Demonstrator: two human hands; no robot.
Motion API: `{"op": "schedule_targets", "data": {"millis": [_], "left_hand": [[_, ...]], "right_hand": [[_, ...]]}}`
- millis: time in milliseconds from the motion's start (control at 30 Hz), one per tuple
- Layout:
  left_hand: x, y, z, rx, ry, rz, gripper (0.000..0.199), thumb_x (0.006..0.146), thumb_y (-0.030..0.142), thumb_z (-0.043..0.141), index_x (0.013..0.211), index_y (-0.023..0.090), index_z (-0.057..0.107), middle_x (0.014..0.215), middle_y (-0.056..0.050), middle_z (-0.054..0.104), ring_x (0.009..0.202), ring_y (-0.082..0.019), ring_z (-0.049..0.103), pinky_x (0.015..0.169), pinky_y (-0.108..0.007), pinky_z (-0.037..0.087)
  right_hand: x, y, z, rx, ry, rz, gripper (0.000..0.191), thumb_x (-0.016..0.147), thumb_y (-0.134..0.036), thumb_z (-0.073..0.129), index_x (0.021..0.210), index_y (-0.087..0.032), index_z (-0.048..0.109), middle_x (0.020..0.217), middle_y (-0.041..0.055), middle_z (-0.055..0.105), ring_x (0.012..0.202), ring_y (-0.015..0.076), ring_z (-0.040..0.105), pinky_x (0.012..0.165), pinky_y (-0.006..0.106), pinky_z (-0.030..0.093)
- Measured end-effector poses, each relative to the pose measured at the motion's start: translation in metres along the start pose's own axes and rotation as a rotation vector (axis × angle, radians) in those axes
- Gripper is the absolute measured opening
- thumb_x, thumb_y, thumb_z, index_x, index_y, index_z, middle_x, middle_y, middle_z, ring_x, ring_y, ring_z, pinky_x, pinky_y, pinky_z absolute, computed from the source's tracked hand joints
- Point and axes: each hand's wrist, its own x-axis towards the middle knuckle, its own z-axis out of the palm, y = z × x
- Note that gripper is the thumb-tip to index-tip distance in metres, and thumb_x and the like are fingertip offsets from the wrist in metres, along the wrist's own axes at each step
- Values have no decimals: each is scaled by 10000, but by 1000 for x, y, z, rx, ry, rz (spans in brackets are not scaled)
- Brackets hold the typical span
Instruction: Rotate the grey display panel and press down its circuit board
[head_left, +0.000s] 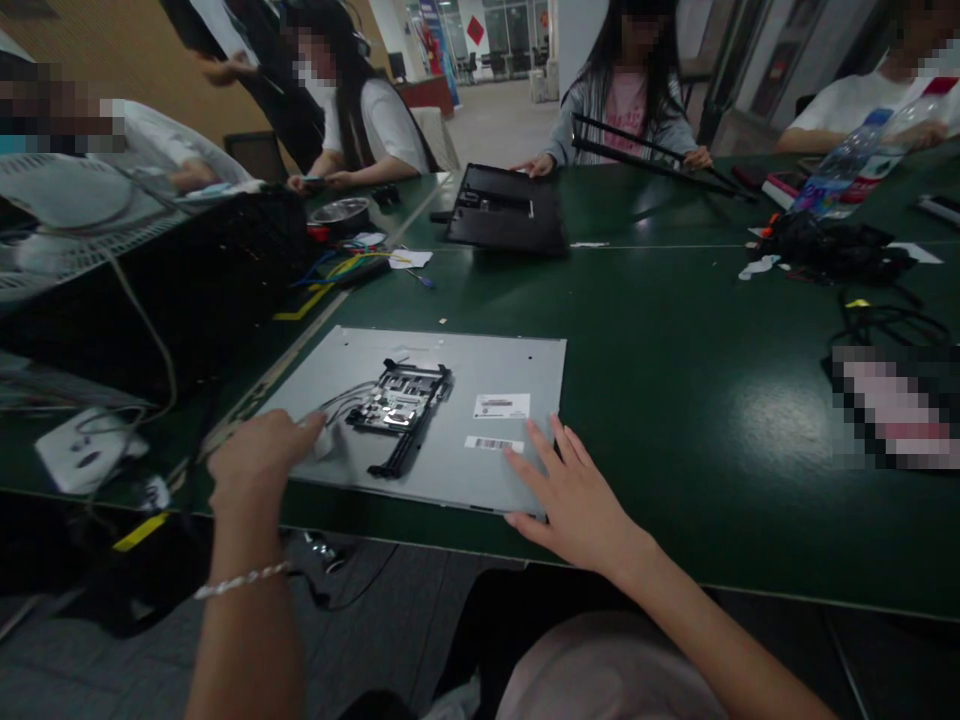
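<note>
A flat grey metal display panel (465, 370) lies on the green table in front of me, back side up. On it sits a green-and-silver circuit board (401, 395) in a black frame, with two paper labels to its right. Thin grey cables (349, 395) run from the board to my left hand (259, 450), which is closed at the panel's left edge, its fingertips at the cable ends. Below those fingertips a small whitish piece is blurred. My right hand (577, 490) is spread open, with its fingers resting on the panel's right front corner.
Across the table a person's hand touches a black plastic cover (510, 210); the other holds a black frame (645, 155). Left stand a large black box (157, 280) and a white plug-like block (90, 450). Bottles (844, 165) and black cables (892, 320) lie right.
</note>
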Motion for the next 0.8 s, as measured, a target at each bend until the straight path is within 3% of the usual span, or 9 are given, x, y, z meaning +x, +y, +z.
{"op": "schedule_targets", "data": {"millis": [133, 367, 533, 700, 800], "left_hand": [[-18, 7, 3, 132, -135, -97, 599, 757, 538, 561, 1099, 55, 654, 1211, -307, 606, 1058, -441, 606, 791, -535, 489], [-18, 15, -1, 201, -130, 15, 411, 716, 325, 552, 1017, 72, 672, 1102, -267, 658, 946, -384, 647, 726, -471, 508], [-13, 19, -2, 193, -180, -31, 437, 739, 373, 537, 1018, 69, 680, 1142, -268, 653, 975, -389, 643, 742, -477, 512], [-25, 19, -3, 143, -157, -88, 449, 775, 386, 519, 1032, 54, 679, 1144, -270, 651, 978, -384, 646, 729, -450, 515], [-29, 19, -13, 154, -126, -88, 380, 774, 348, 517, 990, 87, 690, 1137, -249, 652, 1006, -393, 634, 737, -465, 506]], "right_hand": [[2, -1, -1, -4, -7, 11, 680, 929, -585, 454, 1495, -215, 382, 1633, 147, 169, 1491, 390, 34, 1172, 567, 178], [1, 1, -2, 0, -3, 5, 682, 926, -587, 458, 1493, -215, 389, 1636, 142, 158, 1492, 389, 20, 1171, 571, 181], [-1, 2, -6, 7, -1, 2, 683, 926, -590, 455, 1492, -213, 391, 1632, 153, 164, 1490, 392, 28, 1174, 564, 176], [0, 0, -7, 4, -1, 4, 683, 923, -584, 466, 1490, -208, 395, 1623, 168, 189, 1488, 398, 36, 1176, 558, 166], [1, 0, -5, 0, 3, 7, 683, 923, -583, 467, 1491, -211, 393, 1626, 167, 178, 1487, 400, 29, 1179, 557, 156]]}}
